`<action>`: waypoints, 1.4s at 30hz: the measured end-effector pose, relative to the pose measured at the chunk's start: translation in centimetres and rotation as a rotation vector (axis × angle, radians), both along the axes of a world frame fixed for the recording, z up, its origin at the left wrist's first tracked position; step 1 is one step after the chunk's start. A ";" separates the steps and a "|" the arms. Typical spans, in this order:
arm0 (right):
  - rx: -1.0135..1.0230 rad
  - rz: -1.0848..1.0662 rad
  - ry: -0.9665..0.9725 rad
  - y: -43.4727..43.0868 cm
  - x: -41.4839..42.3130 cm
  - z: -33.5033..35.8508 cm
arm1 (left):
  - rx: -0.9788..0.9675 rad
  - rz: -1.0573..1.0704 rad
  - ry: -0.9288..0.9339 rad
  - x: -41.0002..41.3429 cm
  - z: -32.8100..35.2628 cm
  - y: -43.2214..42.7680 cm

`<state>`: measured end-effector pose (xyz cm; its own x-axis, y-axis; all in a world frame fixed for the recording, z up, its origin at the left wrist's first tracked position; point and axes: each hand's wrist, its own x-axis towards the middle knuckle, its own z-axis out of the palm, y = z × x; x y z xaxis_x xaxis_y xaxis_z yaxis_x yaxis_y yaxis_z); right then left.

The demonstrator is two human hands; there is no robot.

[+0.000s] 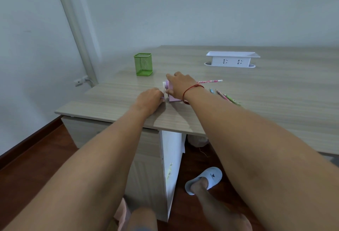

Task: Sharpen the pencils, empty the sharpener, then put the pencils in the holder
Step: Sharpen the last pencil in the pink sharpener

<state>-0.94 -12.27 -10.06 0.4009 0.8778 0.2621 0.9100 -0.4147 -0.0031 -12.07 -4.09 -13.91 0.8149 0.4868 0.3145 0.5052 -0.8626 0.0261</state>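
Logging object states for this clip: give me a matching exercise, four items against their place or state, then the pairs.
Items:
1. green mesh holder
2. pink sharpener
3. single pencil
4. white socket box

States:
A. under the right hand
B. far right of desk, by the wall
C. standing alone, far left
D. lying flat just beyond the right wrist

Pairs: 1-C, 2-A, 3-D, 4-B

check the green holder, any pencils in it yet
No, the holder looks empty, and the pencils lie on the desk to the right of the sharpener.
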 end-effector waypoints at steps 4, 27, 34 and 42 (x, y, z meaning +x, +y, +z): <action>0.021 -0.012 -0.001 0.4 0.1 -0.7 | -0.040 -0.003 0.032 0.4 -0.2 0.4; 0.021 -0.012 -0.040 -0.1 0.5 0.5 | 0.394 -0.157 0.074 3.2 6.3 4.9; -0.020 -0.028 -0.062 0.1 -0.4 0.8 | 0.353 -0.134 0.007 1.0 6.5 2.6; -0.026 -0.042 -0.073 -0.1 -0.9 0.9 | 0.356 -0.134 -0.050 -0.4 4.6 1.0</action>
